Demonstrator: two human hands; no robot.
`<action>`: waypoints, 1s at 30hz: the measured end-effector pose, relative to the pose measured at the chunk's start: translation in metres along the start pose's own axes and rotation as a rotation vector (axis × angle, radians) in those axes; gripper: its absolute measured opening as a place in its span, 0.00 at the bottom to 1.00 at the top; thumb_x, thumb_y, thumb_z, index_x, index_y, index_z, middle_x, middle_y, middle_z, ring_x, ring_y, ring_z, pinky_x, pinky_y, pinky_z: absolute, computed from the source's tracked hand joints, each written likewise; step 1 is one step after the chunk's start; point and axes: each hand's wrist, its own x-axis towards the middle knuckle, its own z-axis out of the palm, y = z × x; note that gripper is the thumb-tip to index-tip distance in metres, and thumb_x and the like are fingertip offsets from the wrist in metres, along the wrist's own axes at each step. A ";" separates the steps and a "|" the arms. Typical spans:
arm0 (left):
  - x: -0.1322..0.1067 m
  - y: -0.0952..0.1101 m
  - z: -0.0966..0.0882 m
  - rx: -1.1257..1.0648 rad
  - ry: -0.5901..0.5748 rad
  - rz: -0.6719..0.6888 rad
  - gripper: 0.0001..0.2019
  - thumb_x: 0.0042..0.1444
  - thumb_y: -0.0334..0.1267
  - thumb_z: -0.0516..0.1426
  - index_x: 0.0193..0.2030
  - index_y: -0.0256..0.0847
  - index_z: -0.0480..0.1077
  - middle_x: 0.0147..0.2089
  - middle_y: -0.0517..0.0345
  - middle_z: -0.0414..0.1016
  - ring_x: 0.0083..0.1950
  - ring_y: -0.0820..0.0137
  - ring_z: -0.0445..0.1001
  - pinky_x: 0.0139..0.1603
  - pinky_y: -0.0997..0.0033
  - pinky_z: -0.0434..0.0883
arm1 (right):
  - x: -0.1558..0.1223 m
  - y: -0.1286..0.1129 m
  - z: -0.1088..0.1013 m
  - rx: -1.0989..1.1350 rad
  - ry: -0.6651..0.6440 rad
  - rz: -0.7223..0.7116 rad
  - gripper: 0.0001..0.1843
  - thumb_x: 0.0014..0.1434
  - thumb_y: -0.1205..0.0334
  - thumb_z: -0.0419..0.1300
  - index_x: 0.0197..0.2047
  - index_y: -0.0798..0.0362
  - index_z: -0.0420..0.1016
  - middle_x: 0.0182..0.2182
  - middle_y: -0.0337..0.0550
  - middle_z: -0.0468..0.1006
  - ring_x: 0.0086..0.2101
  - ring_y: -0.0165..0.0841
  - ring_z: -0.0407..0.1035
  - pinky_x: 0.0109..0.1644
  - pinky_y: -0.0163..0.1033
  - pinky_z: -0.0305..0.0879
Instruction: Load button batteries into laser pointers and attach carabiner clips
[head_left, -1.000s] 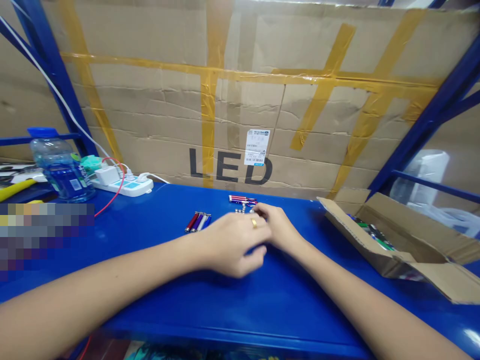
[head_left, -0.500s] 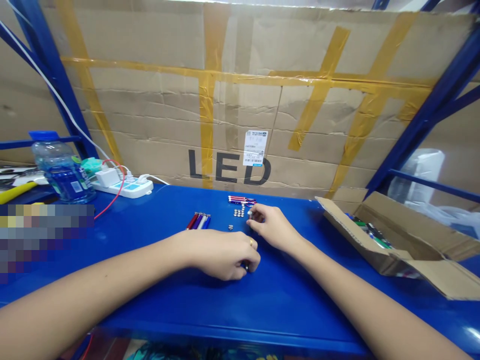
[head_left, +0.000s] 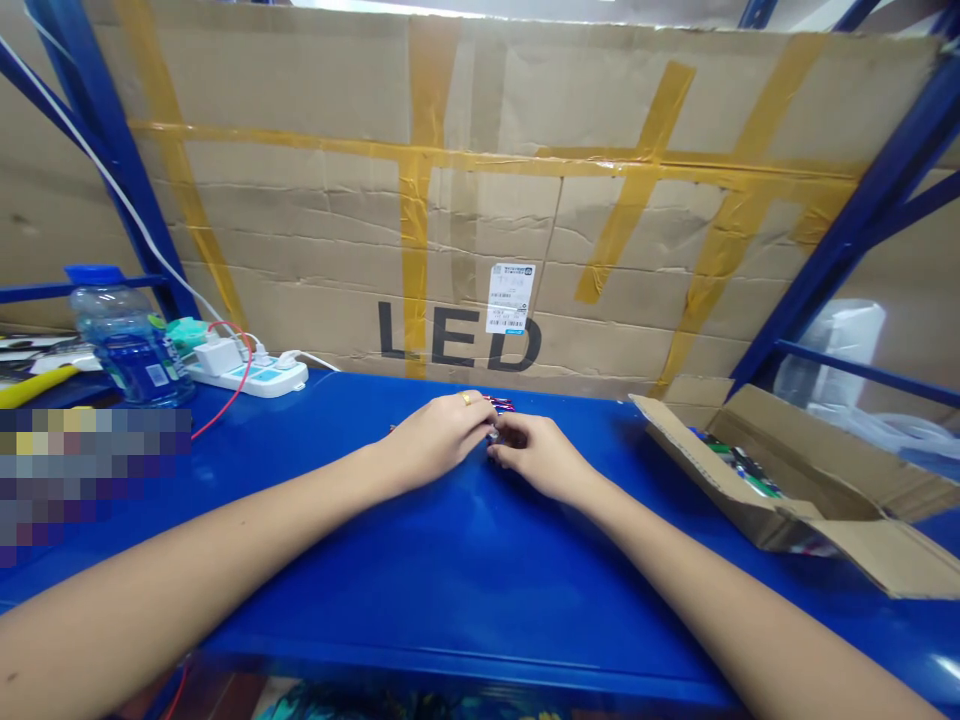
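Both hands meet at the middle back of the blue table (head_left: 465,570). My left hand (head_left: 439,437), a gold ring on one finger, has its fingers curled and pinched toward my right hand (head_left: 536,455), which is also closed. Between the fingertips is a small metallic item that I cannot make out. Just behind the hands lie red pen-like sticks (head_left: 501,403), partly hidden. My left hand covers the bundle of coloured sticks and the small silver pieces seen earlier.
An open cardboard box (head_left: 787,480) holding coloured sticks stands at the right. A large taped "LED" carton (head_left: 480,200) walls the back. At the left are a water bottle (head_left: 127,345), a white power strip (head_left: 251,372) with a red wire, and blue shelf posts.
My left hand has moved from the near middle of the table back and up to meet my right hand. It now hides the stick bundle and silver pieces. My right hand barely shifted.
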 end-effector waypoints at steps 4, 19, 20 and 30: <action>-0.001 -0.007 0.006 -0.098 -0.017 0.052 0.08 0.62 0.29 0.53 0.43 0.37 0.72 0.42 0.51 0.77 0.44 0.67 0.74 0.45 0.68 0.69 | 0.000 0.002 0.002 0.073 -0.011 0.034 0.08 0.51 0.67 0.57 0.35 0.54 0.75 0.29 0.40 0.76 0.30 0.32 0.68 0.34 0.36 0.62; -0.001 -0.007 0.007 -0.190 -0.036 -0.137 0.08 0.58 0.34 0.56 0.43 0.38 0.70 0.41 0.53 0.75 0.42 0.66 0.73 0.42 0.66 0.69 | 0.002 -0.006 0.005 0.421 -0.029 0.193 0.07 0.51 0.61 0.63 0.31 0.56 0.74 0.24 0.40 0.75 0.26 0.31 0.70 0.33 0.38 0.69; -0.001 -0.007 0.008 -0.185 -0.023 -0.182 0.09 0.57 0.35 0.57 0.44 0.38 0.70 0.40 0.53 0.75 0.41 0.66 0.73 0.41 0.66 0.69 | 0.002 -0.006 0.005 0.413 -0.029 0.190 0.06 0.51 0.61 0.62 0.30 0.56 0.74 0.24 0.40 0.76 0.26 0.31 0.70 0.33 0.38 0.68; 0.006 -0.003 0.001 -0.352 0.061 -0.390 0.04 0.51 0.33 0.57 0.30 0.38 0.73 0.33 0.58 0.76 0.37 0.69 0.73 0.39 0.69 0.68 | 0.001 -0.011 0.004 0.119 0.080 0.034 0.10 0.56 0.60 0.59 0.32 0.53 0.82 0.27 0.40 0.80 0.29 0.34 0.71 0.35 0.37 0.65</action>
